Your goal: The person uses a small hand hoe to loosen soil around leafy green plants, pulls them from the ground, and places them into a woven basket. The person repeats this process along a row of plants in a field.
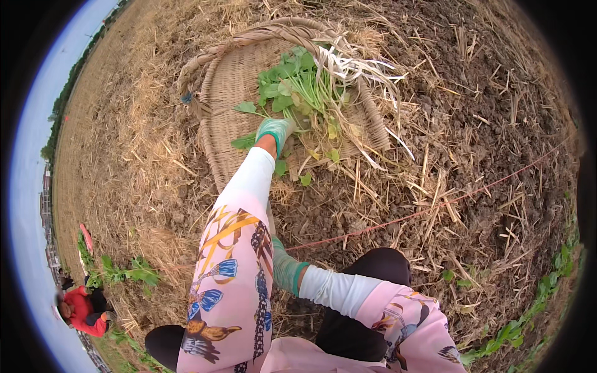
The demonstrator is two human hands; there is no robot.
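Observation:
My left hand (276, 131), in a green-and-white knit glove, reaches into a shallow wicker basket (228, 98). It touches the near side of a heap of leafy green seedlings (291, 79) with pale stems and some yellowed leaves. Its fingertips are hidden, so a grip on a seedling cannot be made out. My right hand (285, 268), gloved alike, is low over the soil, its fingers partly behind my left sleeve. A narrow greyish thing (270, 218) shows just above it, too covered to name. White strips (347, 65) hang from the basket's twisted handle (275, 31).
A red string (387, 224) runs across straw-littered soil (466, 140). Green plants grow in a row (508, 331) at lower right. More leafy plants (135, 272) lie at left, near a crouching person in red (86, 310). My dark-clad knee (382, 265) is beside my right forearm.

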